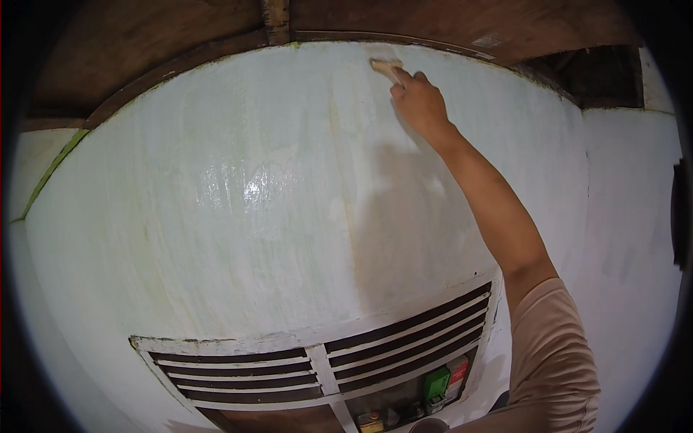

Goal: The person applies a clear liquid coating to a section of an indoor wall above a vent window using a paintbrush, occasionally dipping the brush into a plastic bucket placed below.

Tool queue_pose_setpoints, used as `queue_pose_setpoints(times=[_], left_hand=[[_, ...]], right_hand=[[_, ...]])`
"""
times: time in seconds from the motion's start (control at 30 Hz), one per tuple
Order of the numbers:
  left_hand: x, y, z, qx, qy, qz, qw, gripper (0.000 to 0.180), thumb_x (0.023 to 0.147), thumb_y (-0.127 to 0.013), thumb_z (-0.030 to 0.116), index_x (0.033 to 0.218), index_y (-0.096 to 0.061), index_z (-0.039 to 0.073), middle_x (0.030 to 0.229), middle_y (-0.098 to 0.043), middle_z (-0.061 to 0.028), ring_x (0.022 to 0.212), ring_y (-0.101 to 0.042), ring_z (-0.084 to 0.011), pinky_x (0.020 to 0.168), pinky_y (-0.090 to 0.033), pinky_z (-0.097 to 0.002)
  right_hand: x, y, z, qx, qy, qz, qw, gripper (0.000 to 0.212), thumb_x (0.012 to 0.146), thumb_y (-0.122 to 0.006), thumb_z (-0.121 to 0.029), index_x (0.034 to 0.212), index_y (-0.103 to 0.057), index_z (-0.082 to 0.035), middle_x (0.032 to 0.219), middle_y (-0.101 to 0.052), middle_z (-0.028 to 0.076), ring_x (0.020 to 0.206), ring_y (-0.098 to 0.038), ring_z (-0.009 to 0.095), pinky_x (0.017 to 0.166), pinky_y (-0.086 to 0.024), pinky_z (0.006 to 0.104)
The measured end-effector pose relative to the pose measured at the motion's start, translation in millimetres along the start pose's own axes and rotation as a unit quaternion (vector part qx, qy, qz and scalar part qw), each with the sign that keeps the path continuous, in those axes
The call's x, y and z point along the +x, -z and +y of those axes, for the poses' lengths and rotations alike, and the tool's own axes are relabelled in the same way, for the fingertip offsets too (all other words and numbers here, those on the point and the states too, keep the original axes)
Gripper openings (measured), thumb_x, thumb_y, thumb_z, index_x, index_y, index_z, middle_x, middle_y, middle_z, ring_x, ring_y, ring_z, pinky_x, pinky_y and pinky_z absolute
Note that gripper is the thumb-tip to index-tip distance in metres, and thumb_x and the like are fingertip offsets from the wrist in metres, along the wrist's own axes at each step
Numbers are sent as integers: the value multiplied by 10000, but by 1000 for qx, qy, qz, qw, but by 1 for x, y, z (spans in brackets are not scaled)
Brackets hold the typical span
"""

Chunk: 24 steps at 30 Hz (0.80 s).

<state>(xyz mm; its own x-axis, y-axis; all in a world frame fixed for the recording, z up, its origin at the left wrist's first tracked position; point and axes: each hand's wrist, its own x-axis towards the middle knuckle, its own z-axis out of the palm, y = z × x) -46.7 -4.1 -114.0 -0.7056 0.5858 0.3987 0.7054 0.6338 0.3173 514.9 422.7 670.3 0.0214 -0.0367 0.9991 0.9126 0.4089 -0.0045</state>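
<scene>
Tan brush (388, 68), clamped in right hand (420, 105), head jutting up-left beyond it, pale wall (274, 245) behind

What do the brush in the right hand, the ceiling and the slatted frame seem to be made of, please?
Brush: matte, likely wooden-handled from its pale beige tone, possibly plastic; bristle material unclear.
Ceiling: probably plywood or boards, dull, given its mottled brown surface.
Slatted frame: perhaps wood under white paint, worn and dark-stained along the top edge.
</scene>
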Motion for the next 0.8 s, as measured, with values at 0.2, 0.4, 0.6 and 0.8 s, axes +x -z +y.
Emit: queue_pose_setpoints(times=[0.2,0.4,0.6,0.8], left_hand=[[-5,15,5,-5,45,-2,999,364,944,-560,306,860,-700,-19,972,-713,-233,885,-652,-452,792,-533,-520],[3,-15,-10,31,15,19,999,386,947,-545,323,850,-698,-18,929,-708,-239,824,-646,-468,725,-524,-546],[-8,-3,-10,76,48,-2,996,365,938,-561,326,819,-702,11,922,-708,-240,811,-649,-464,720,-535,-542],[0,-35,-27,167,-104,88,976,305,925,-607,327,930,-689,33,960,-722,-193,786,-654,-445,718,-550,-538]], right_hand=[[-14,20,14,51,4,1,999,430,967,-554,-231,1373,-619,-104,1073,-629,270,881,-681,453,827,-563,517],[8,8,38,-16,-24,10,1000,443,980,-525,-250,1398,-623,-137,1043,-632,238,900,-671,418,839,-540,485],[-22,28,49,54,-6,-5,999,429,962,-564,-239,1370,-640,-133,1075,-638,246,911,-676,440,826,-553,513],[23,25,79,-13,-11,42,999,413,951,-579,-248,1340,-661,-135,1050,-646,253,901,-678,444,824,-555,512]])
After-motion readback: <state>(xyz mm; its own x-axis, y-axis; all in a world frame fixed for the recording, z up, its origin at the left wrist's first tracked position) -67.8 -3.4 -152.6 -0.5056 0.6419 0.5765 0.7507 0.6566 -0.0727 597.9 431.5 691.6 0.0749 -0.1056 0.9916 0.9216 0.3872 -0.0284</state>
